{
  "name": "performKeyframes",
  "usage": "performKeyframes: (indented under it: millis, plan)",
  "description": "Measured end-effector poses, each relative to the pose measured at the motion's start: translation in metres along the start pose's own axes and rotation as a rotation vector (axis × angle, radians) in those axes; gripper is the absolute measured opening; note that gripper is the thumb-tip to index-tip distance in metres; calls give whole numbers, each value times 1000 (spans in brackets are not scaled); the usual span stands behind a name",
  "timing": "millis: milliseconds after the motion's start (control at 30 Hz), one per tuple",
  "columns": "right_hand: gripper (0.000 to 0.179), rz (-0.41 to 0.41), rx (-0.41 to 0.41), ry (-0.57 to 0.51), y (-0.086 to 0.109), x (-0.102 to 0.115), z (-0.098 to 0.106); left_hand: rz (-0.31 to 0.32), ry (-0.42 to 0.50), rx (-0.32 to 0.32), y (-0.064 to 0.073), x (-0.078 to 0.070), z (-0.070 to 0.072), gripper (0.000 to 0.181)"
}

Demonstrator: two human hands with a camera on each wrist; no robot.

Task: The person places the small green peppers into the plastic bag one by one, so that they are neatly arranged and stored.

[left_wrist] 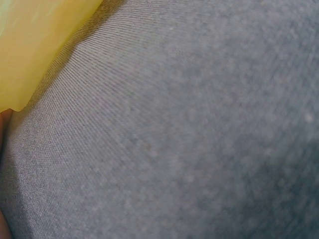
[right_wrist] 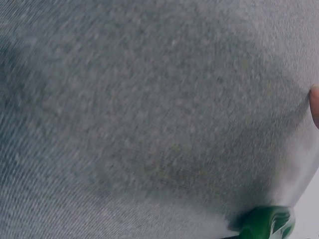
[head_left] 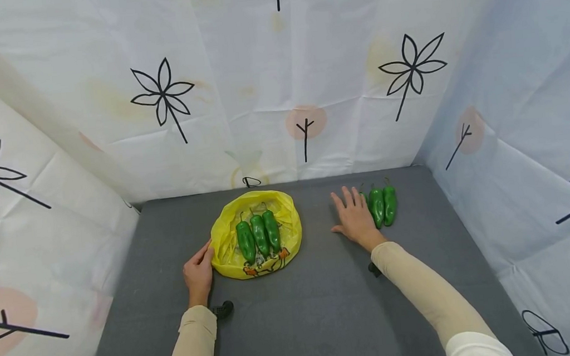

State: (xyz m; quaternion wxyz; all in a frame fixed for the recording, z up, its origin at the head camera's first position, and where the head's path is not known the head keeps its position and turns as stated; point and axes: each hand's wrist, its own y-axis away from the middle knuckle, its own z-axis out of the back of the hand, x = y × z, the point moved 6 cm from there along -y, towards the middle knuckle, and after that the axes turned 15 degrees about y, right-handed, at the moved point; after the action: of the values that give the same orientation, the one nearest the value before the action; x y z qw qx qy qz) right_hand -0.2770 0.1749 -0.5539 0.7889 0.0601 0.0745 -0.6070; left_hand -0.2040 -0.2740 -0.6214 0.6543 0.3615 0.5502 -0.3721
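A yellow plastic bag (head_left: 292, 222) lies with its mouth spread wide, a printed pattern along its near side. Inside it, three green chili peppers (head_left: 259, 233) rest side by side, stems pointing away. My left hand (head_left: 199, 271) pinches the bag's left rim between thumb and fingers; the yellow edge fills a corner of the left wrist view. Over on the right, my right hand (head_left: 355, 217) is spread flat with fingers apart. It partly hides the leftmost of three more green peppers (head_left: 390, 206), and one pepper (right_wrist: 266, 223) shows at the bottom of the right wrist view.
A dark grey cloth-covered table (head_left: 301, 322) lies under everything. White fabric walls (head_left: 257, 79) with drawn flowers and twigs stand at the back and on both sides, close behind the bag and the right-hand peppers.
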Motion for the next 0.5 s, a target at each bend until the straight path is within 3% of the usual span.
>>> performKeyframes:
  millis: [500]
  plan:
    - [88, -55, 3, 0, 0, -18, 0, -12, 7, 8, -1, -1, 1, 42]
